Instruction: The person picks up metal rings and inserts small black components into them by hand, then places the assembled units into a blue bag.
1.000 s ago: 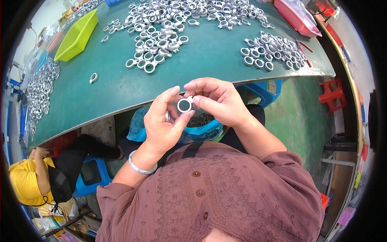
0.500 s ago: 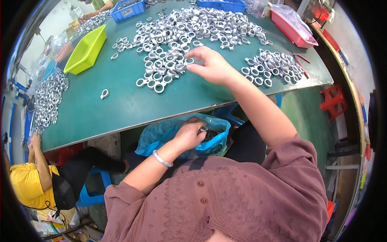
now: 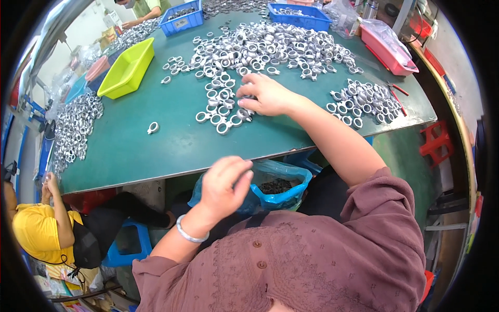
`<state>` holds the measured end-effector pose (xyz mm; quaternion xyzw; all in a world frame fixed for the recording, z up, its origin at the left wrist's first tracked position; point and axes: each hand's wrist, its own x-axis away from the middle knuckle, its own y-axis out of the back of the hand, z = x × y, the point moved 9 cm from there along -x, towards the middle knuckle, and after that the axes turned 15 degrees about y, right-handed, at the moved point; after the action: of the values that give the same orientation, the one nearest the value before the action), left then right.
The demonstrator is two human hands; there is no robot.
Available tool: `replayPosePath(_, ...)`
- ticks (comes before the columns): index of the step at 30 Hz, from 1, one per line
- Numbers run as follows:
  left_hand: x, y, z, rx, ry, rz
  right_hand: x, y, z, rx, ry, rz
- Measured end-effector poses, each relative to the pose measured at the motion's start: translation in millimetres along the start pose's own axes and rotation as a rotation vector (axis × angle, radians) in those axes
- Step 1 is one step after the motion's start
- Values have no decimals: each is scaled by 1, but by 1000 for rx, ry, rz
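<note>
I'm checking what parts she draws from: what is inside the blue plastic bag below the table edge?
The blue plastic bag holds a heap of small dark pieces, too small to identify. The left hand covers the bag's left side, so what lies there is hidden.

L hand is up out of the blue bag now; R hand stays on the metal rings.

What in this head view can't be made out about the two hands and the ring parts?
- Right hand: its palm covers the metal rings under it, so a grip on one cannot be confirmed.
- Left hand: fingers curl away from the camera; anything pinched is hidden.
- Blue bag: its dark contents are too small to identify.
- Far blue bins: cut by the fisheye rim.
</note>
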<state>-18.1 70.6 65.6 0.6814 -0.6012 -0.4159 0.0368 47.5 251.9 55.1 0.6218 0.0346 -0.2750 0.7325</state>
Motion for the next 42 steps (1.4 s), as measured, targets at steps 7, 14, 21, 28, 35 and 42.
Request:
replayPosePath(7,-37,15,34,-197,168,-49,32,19,25,-62,36,-97)
replayPosePath(14,-37,8,39,-207,204,29,22,22,63,27,171,-114)
replayPosePath(21,-32,13,35,-101,230,-53,18,10,64,99,90,102)
replayPosePath(28,-35,3,27,64,298,-29,51,27,49,-584,-142,-395)
replayPosePath(35,-36,-18,32,541,455,106,78,6,74,-1406,-291,-598)
replayPosePath(42,-29,-11,20,535,343,83,78,6,89,-1456,-178,-666)
